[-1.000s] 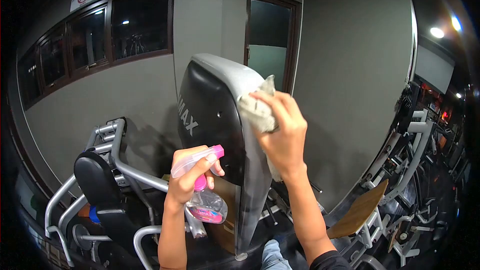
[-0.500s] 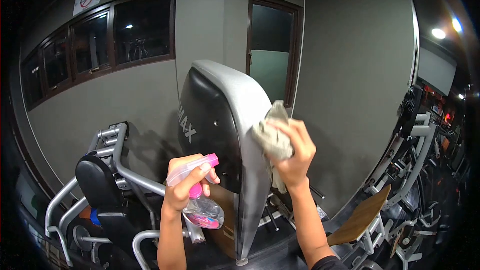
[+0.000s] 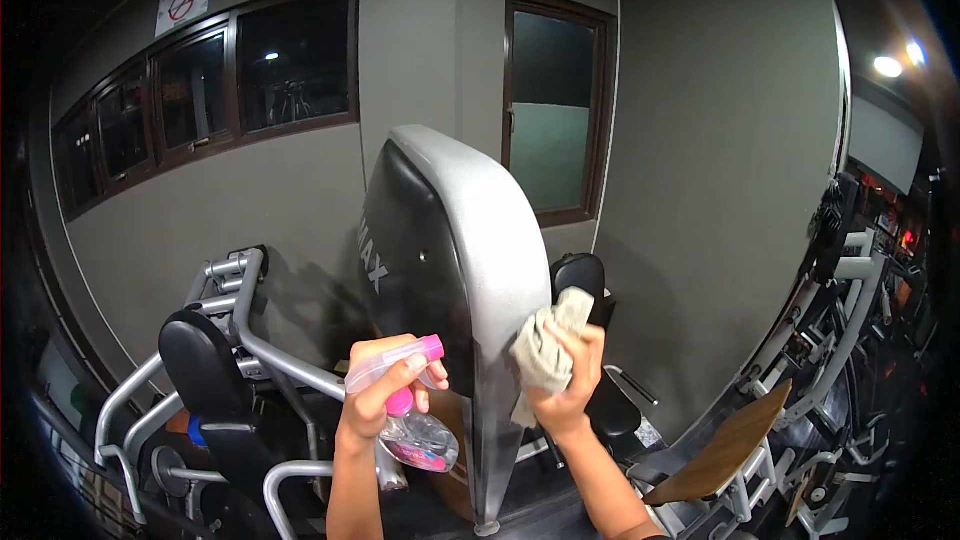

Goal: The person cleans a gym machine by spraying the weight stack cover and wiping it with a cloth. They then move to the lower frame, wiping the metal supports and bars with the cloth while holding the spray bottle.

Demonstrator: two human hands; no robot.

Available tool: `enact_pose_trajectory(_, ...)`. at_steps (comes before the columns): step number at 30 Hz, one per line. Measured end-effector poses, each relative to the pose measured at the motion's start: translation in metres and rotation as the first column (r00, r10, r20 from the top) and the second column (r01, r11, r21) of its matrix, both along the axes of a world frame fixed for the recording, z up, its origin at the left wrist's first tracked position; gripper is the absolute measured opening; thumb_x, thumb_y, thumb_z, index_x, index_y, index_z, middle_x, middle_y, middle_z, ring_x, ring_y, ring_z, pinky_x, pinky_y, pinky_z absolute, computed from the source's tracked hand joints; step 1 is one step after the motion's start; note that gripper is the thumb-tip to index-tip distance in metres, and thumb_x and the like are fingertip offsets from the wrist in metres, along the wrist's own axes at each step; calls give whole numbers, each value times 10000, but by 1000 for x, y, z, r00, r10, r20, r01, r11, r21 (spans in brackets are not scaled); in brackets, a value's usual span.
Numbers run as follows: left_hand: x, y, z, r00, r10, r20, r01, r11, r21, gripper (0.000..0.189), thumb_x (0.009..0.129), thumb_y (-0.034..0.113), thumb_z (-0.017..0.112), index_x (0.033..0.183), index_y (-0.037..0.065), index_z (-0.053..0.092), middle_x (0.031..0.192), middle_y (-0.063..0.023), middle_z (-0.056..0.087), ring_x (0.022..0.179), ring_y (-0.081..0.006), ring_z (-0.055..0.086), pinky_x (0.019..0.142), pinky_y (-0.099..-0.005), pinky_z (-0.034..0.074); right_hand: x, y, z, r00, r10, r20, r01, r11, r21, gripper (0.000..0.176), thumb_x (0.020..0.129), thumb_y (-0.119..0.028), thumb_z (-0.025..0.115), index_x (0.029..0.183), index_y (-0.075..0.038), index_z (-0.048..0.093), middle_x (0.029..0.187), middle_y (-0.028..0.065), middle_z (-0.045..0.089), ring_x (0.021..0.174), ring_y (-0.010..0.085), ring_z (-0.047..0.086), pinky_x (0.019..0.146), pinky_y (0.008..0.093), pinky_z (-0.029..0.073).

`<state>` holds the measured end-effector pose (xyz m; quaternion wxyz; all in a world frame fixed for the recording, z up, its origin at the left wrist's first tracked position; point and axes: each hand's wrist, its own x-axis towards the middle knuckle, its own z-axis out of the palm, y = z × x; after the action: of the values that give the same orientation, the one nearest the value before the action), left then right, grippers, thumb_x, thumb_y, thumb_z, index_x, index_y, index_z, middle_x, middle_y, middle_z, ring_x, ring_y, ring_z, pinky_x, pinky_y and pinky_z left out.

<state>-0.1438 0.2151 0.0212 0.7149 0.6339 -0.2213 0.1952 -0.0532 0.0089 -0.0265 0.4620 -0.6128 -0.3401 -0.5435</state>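
Observation:
My left hand (image 3: 375,390) is wrapped round the neck of a clear spray bottle (image 3: 422,440) with a pink nozzle and a pink label. The bottle is held low in front of the machine's dark side panel. In my right hand (image 3: 572,380) is a bunched, pale, greyish cloth (image 3: 545,355), its tail hanging below my fingers. The cloth lies against the right edge of the tall silver and black machine housing (image 3: 490,220), which bears the letters "MAX" on its black side.
A weight machine with silver tubes and a black backrest (image 3: 205,365) stands at the left. Behind my right hand is a black seat (image 3: 612,408). A brown board (image 3: 725,445) on a silver frame is at lower right, with more gym equipment beyond. Grey walls enclose the back.
My right hand has moved down along the housing's edge with the cloth, uncovering the black padded seat behind. My left hand still holds the spray bottle, slightly lower in view.

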Motion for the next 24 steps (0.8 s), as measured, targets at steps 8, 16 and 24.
enact_pose_trajectory(8,-15,-10,-5,997,75,-21,-75,997,8,359,873,263,575,809,-84,644,713,-155,649,495,-148,576,484,-237,463,6,-1,56,995,95,-23,-95,995,-5,501,594,4,681,1089,-78,693,988,137,607,923,315,590,797,367,489)
enact_pose_trajectory(16,-40,-22,-13,986,165,-3,-165,985,-59,362,886,260,572,843,-94,638,743,-162,649,526,-158,595,470,-242,480,-16,13,79,995,64,78,-44,969,-243,614,513,-56,716,1104,-217,686,1010,67,536,851,286,528,701,387,492)
enact_pose_trajectory(24,-62,-30,-30,979,205,-16,-205,978,-21,342,891,236,560,852,-95,638,754,-162,650,530,-166,602,468,-244,482,-11,-11,-4,984,177,30,-157,929,-335,590,516,-39,764,1071,-233,721,1028,32,577,854,257,560,691,346,500)
